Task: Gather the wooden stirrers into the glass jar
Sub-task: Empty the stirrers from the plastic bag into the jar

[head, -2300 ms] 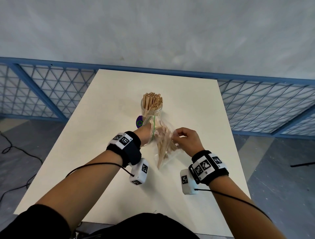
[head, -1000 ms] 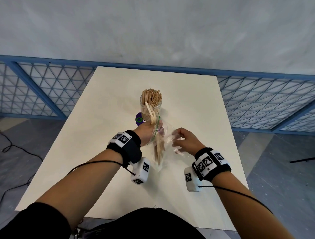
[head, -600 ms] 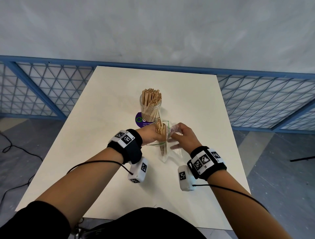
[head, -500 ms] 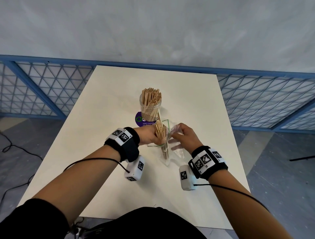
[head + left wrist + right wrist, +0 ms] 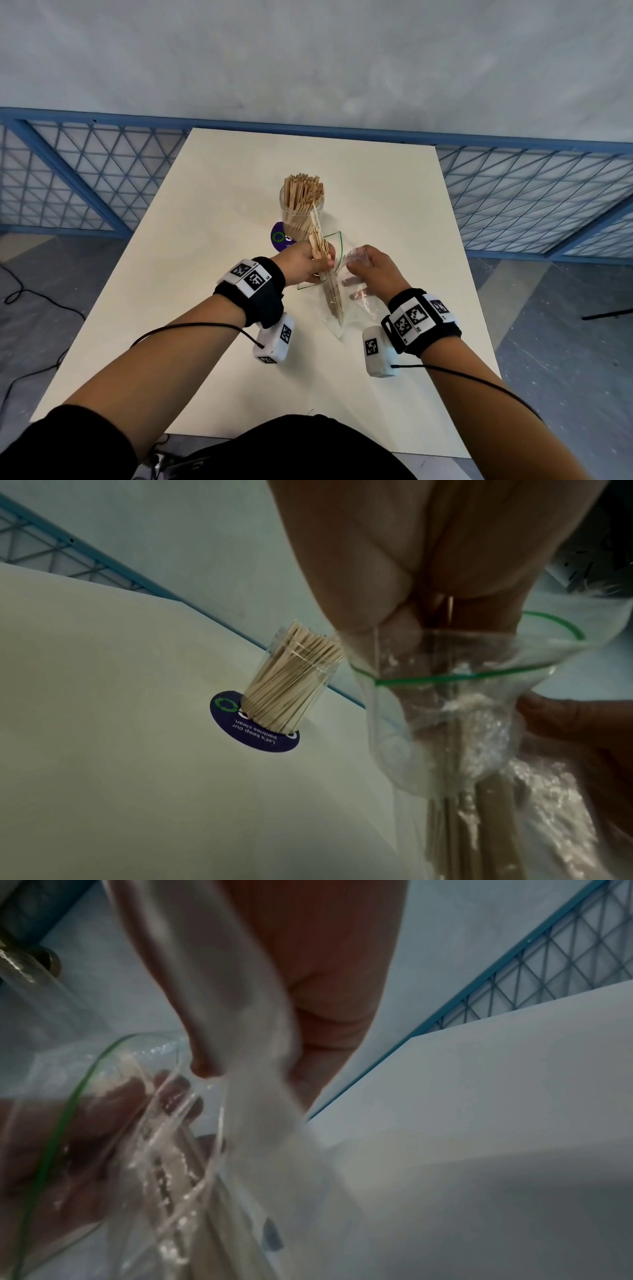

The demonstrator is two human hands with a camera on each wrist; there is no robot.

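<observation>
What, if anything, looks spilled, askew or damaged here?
Nothing stands out. The jar stands upright, packed with stirrers; the left hand grips a bundle of stirrers half out of the plastic bag, which the right hand holds.

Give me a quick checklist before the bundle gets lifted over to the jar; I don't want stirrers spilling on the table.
1. Left hand grips the bundle of stirrers: ok, fingers curled round it.
2. Right hand holds the plastic bag back: ok, it pinches the bag's edge.
3. Bundle free of the bag: not ok, its lower ends are still inside.
4. Glass jar upright on the purple sticker: ok.
5. Room in the jar: cannot tell; it already looks packed with stirrers.
6. Loose stirrers left in the bag: cannot tell through the crinkled plastic.
</observation>
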